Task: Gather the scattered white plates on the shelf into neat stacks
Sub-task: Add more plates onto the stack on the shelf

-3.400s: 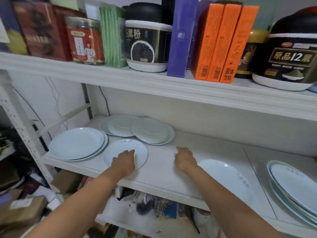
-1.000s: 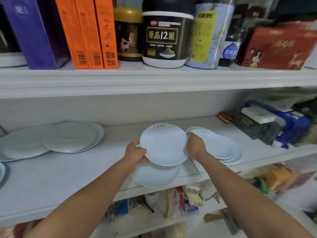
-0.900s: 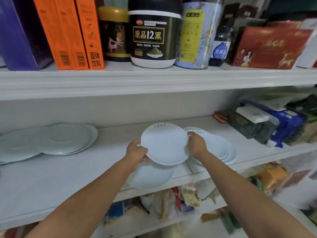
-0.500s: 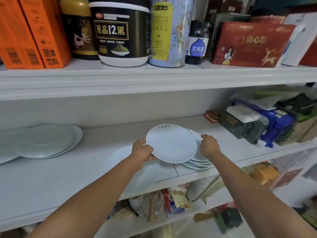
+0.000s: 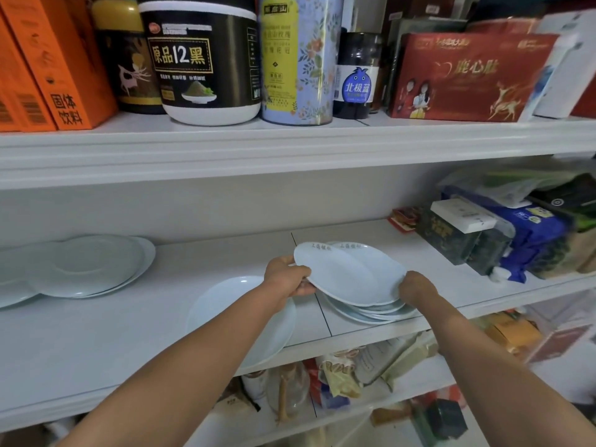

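A: Where's the plate?
B: White plate [image 5: 338,275] is held over the plate stack [image 5: 380,312] on the middle shelf [image 5: 96,333], offset left. Can't tell if it touches the stack.
A: Grip?
B: Left hand [image 5: 287,274] pinches the left rim, thumb on top. Right hand [image 5: 416,287] is curled on the right rim, fingertips hidden.
A: Surroundings?
B: Single plate [image 5: 225,304] just left, overhanging the shelf front, partly covered by the left forearm [image 5: 225,333]. Overlapping plates [image 5: 87,266] far left, cut off by the frame. Dark boxes [image 5: 458,233] and blue pack [image 5: 532,240] crowd the right end, near the stack but apart. Upper shelf [image 5: 290,146]: orange boxes [image 5: 54,59], black jar [image 5: 200,59], floral tin [image 5: 296,59], red box [image 5: 467,75].
A: Unclear?
B: Stack count, because the rims blur together. Rim print is unreadable.
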